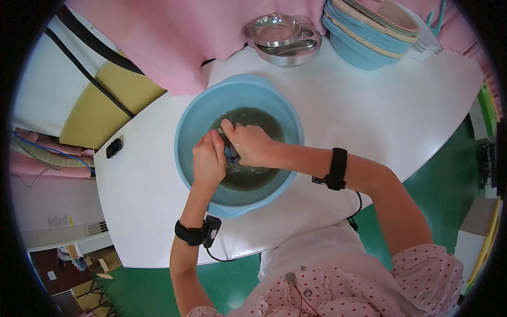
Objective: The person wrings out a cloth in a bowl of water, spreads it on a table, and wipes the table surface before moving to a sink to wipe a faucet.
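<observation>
Gripping a small dark object (231,152) between fingers (217,143) of 2 hands.

label (59,220) — small white sheet, yellow mark | on pale wall, far left | print too small

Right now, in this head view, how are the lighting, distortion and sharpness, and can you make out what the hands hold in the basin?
Head view: even, bright daylight with soft shadows; strong fisheye bending at the white table's edge and a black rim; centre sharp. The left hand and right hand meet over the round light-blue plastic basin of murky water, together gripping a small dark object, too hidden to identify.
</observation>
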{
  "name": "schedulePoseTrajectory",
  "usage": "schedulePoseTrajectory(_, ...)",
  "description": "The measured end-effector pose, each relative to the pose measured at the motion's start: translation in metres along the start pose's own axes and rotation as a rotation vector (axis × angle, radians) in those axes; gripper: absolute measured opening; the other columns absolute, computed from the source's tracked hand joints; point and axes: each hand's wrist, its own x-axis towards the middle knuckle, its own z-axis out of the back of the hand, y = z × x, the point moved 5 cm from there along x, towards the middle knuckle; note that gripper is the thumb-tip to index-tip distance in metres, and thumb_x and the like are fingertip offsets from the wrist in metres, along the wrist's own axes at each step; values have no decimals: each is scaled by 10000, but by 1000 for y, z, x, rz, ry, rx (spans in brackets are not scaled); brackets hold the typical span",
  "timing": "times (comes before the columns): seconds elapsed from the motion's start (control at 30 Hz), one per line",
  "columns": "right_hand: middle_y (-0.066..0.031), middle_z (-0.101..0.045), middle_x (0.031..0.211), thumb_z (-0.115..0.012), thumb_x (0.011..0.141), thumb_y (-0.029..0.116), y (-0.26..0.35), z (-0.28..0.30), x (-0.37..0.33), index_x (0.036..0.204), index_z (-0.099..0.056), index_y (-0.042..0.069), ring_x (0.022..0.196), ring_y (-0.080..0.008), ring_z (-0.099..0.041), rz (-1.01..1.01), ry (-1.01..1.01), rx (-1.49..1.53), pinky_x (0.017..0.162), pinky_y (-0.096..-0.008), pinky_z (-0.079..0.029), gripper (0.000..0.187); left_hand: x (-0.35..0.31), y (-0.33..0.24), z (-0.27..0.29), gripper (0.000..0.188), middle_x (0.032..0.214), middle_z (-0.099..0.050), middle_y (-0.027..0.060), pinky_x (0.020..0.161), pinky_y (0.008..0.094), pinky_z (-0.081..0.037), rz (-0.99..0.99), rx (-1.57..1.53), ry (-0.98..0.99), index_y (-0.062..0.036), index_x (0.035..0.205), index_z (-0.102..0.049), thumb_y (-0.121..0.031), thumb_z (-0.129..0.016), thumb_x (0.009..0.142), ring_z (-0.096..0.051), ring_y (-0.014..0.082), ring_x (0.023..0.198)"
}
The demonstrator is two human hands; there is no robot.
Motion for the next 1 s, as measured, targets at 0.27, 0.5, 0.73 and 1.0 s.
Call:
schedulePoseTrajectory(0.27,-229,-556,964,-683,616,18,-6,4,6,1097,-336,39,831,-394,-599,60,-38,-32,666,-442,-504,593,-2,-5,0,298,786,-575,261,622,448,-442,-10,64,-69,34,932,-567,-206,-390,934,-549,440,689)
schedulePoseTrajectory(0.5,-200,-522,1073,-726,625,85,-2,36,-5,1162,-379,72,1006,-393,-521,31,-201,141,821,-426,-449,639,-12,-21,32,407,1091,-467,259,757,431,-447,-4,81,-168,4,1170,-454,-308,-471,909,-533,405,904)
schedulePoseTrajectory(0.73,-225,-539,990,-685,629,67,31,58,-47,1032,-377,23,938,-427,-532,187,-232,302,745,-450,-439,509,-36,-64,35,370,1063,-479,252,817,418,-410,-31,-150,-68,26,1144,-408,-226,-514,895,-497,408,952)
schedulePoseTrajectory(1.0,-265,-521,987,-656,642,54,23,28,-80,1017,-357,8,924,-447,-517,-10,-295,278,756,-464,-428,482,-45,-69,21,175,912,-548,204,692,406,-445,-196,-63,-135,-10,995,-487,-154,-496,896,-548,375,786)
